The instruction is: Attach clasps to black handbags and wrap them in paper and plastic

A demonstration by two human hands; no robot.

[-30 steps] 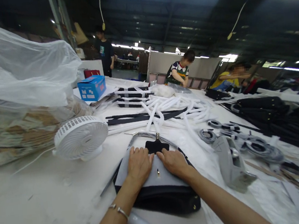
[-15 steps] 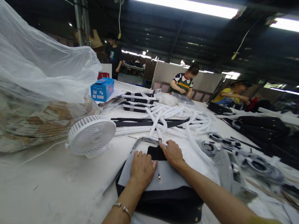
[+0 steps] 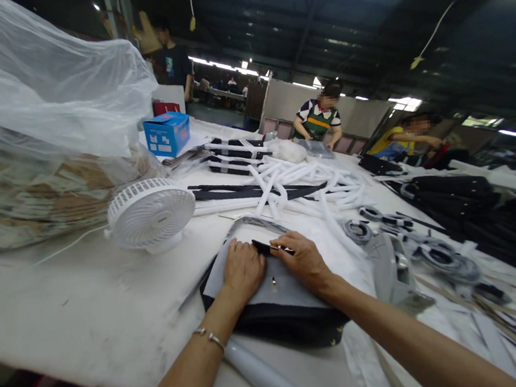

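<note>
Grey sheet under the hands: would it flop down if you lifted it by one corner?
Probably it would bend: the grey sheet looks thin and lies flat over the black bag. It seems light, as the left hand rests flat on it, perhaps to stop it shifting. Its smooth face might slide easily.

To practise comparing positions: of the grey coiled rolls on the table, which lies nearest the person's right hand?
The coil just right of the right hand, beside the white tubing; the others lie farther right.
</note>
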